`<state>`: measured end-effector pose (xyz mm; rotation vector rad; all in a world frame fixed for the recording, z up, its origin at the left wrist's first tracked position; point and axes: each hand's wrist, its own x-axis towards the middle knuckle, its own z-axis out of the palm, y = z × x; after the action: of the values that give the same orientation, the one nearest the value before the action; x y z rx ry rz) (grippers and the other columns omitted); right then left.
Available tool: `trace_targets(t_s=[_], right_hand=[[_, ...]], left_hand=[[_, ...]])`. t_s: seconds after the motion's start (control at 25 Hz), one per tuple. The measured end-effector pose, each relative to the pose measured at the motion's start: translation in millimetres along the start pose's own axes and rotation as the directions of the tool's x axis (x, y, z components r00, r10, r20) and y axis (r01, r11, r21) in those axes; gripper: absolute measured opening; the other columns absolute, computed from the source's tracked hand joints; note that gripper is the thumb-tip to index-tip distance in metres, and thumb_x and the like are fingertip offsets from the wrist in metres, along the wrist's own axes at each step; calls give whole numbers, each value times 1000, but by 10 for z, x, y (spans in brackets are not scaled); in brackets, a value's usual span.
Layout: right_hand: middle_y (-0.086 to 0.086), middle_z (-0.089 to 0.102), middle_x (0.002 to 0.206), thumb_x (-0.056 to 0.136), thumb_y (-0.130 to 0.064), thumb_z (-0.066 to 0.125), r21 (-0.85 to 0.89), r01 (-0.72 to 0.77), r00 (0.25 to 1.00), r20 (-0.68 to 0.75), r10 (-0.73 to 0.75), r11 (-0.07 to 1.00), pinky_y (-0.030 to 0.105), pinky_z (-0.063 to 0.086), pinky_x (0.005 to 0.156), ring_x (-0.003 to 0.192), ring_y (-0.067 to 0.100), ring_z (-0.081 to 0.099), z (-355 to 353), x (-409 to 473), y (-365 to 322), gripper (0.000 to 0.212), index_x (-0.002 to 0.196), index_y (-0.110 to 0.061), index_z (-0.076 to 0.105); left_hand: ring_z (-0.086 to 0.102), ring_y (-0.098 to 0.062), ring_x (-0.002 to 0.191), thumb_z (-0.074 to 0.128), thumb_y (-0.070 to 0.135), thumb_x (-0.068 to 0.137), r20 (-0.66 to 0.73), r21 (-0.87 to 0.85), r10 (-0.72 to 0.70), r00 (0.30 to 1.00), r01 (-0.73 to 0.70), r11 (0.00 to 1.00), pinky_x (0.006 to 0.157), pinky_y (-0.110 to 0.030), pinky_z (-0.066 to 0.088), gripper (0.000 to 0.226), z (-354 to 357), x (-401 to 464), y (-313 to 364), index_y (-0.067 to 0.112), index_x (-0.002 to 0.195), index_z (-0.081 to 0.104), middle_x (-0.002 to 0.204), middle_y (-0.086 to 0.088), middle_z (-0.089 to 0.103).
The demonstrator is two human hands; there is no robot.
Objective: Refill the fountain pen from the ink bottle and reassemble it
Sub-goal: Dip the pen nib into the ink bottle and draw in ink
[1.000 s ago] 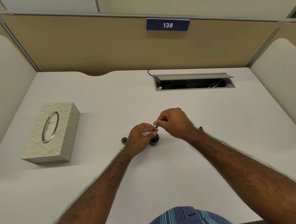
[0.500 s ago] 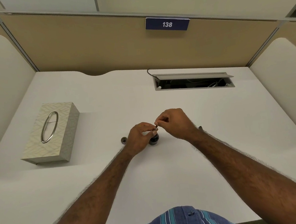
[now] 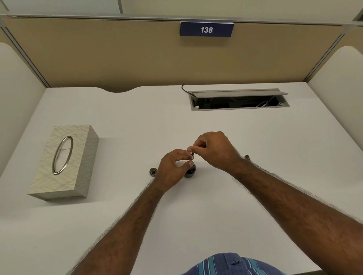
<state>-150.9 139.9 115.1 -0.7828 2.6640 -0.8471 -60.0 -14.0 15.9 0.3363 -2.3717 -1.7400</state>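
Note:
A small dark ink bottle (image 3: 190, 171) stands open on the white desk (image 3: 203, 211), partly hidden by my fingers. My left hand (image 3: 172, 168) wraps around its left side and steadies it. A thin dark pen part (image 3: 192, 157) stands upright over the bottle's mouth, pinched at its top by the thumb and forefinger of my right hand (image 3: 213, 150). The bottle's round cap (image 3: 153, 171) lies on the desk just left of my left hand. A dark pen piece (image 3: 246, 157) pokes out from behind my right wrist.
A patterned tissue box (image 3: 64, 162) with an oval metal ring sits at the left. An open cable hatch (image 3: 239, 100) is cut into the desk at the back right. Partition walls close off the back and both sides.
Both hands stay at the ink bottle; my right fingers shifted only slightly on the pen part.

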Motion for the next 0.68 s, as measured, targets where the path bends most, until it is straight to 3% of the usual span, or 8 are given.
trace_targets(t_s=[0.16, 0.28, 0.48, 0.6, 0.68], right_hand=[[-9, 77, 84, 92, -38, 79, 53, -6, 1000, 7, 5, 999, 22, 50, 68, 78, 5, 68, -20, -2, 11, 18, 87, -21, 83], [-6, 78, 95, 93, -33, 78, 39, 38, 998, 52, -40, 999, 27, 57, 78, 87, 9, 70, -53, -21, 21, 15, 99, -21, 83], [-4, 79, 105, 96, -25, 74, 11, 79, 995, 58, -80, 997, 14, 48, 76, 90, 9, 69, -77, -14, 30, 19, 111, -18, 83], [-5, 80, 102, 96, -22, 74, 33, 82, 995, 59, -84, 996, 15, 50, 77, 88, 9, 69, -66, -24, 17, 16, 108, -18, 84], [-6, 80, 96, 93, -24, 75, 26, 67, 997, 42, -68, 997, 24, 56, 78, 86, 10, 71, -45, -28, 14, 12, 100, -20, 84]], left_hand=[[68, 4, 105, 81, 11, 84, -5, 1, -10, 1000, 10, 1000, 98, -21, 50, 16, 12, 15, 4, 14, 100, 82, 104, 14, 77], [67, 6, 105, 81, 13, 85, -4, 17, -4, 1000, 4, 1000, 97, -19, 49, 15, 11, 20, -4, 15, 99, 83, 105, 16, 76], [68, 1, 105, 81, 16, 84, 3, 17, 4, 1000, -4, 1000, 98, -26, 52, 13, 6, 18, -23, 18, 97, 84, 104, 15, 77], [69, -1, 108, 81, 18, 84, 14, 15, 7, 1000, -7, 1000, 99, -27, 52, 14, 2, 16, -27, 20, 97, 84, 107, 14, 77], [69, 0, 107, 81, 16, 84, 13, 18, 6, 1000, -6, 1000, 98, -25, 51, 14, 3, 16, -26, 20, 97, 84, 106, 15, 77]])
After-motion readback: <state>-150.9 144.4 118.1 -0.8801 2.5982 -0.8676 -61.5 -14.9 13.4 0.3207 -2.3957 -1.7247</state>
